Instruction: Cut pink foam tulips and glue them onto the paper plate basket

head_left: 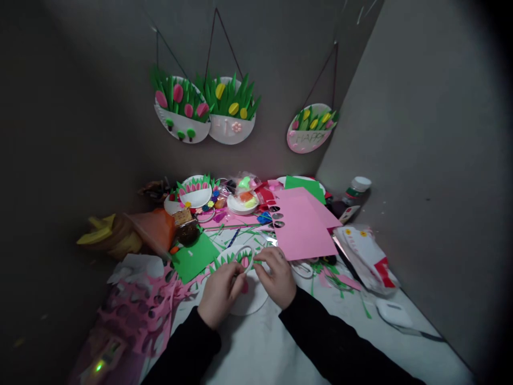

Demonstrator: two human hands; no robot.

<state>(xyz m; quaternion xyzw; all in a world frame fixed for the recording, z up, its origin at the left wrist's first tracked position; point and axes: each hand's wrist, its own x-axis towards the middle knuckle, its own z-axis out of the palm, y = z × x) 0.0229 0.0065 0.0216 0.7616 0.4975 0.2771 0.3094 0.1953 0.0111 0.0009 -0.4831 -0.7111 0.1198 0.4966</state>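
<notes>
A thin white ring, which looks like a roll of tape (251, 262), is in my left hand (222, 291), held by the thumb and fingers. My right hand (276, 275) is closed in a pinch at the ring's right edge; whatever is between its fingertips is too small to make out. Below both hands lies a white paper plate (250, 302) with green paper grass (219, 262) along its upper part. Pink paper pieces show on the plate near my left fingers, partly covered by the hands.
Pink sheets (304, 230) and a green sheet (196, 258) flank the plate. Cut pink scraps (140, 310) heap at left, beside an orange cone-shaped wrap (154, 230). A capped bottle (356, 190) and plastic packets (364, 256) stand right. Decorated plates (232, 131) hang on the wall.
</notes>
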